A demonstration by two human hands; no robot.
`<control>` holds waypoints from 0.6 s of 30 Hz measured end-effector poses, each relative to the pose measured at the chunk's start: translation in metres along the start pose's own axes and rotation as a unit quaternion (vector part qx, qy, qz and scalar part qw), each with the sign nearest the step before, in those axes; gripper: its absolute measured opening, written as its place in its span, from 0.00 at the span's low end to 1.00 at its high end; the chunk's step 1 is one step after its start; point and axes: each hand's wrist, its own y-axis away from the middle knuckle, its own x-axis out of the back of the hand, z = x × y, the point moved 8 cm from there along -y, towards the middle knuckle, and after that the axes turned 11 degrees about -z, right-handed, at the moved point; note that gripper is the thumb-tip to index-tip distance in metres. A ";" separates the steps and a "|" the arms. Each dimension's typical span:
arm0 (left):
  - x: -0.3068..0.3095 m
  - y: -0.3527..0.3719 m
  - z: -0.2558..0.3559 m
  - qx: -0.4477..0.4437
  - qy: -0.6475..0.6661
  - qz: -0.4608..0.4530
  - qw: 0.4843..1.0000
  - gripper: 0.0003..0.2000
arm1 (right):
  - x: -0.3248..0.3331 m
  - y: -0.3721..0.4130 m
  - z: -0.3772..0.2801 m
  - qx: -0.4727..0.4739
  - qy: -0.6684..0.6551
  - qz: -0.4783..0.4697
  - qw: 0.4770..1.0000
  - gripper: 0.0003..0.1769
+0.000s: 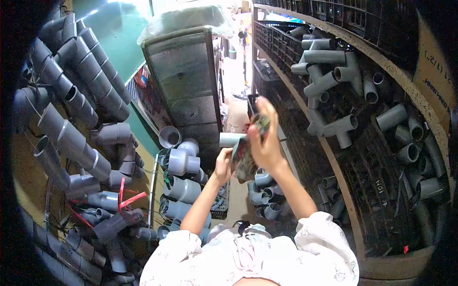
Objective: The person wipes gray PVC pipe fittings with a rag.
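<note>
In the middle of the head view, my left hand (223, 164) is closed around a grey pipe fitting (232, 139), whose light tubular end points left. My right hand (266, 138) is pressed against a dark, mottled cloth (247, 162), somewhat blurred, which lies against the fitting's right side and hangs down between my two hands. The fingers of my right hand point upward, held close together on the cloth. The part of the fitting behind the cloth is hidden.
Grey pipe fittings (180, 162) hang in bundles on the left. On the right stands a shelf (305, 107) with black crates (276, 45) and more fittings. A glass-fronted cabinet (181, 71) is ahead, and elbow fittings (258, 194) lie low beside the aisle.
</note>
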 end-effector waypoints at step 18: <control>-0.009 0.013 0.045 -0.111 0.260 0.062 0.957 0.20 | -0.103 0.076 0.032 -0.252 -0.323 -0.166 0.897 0.25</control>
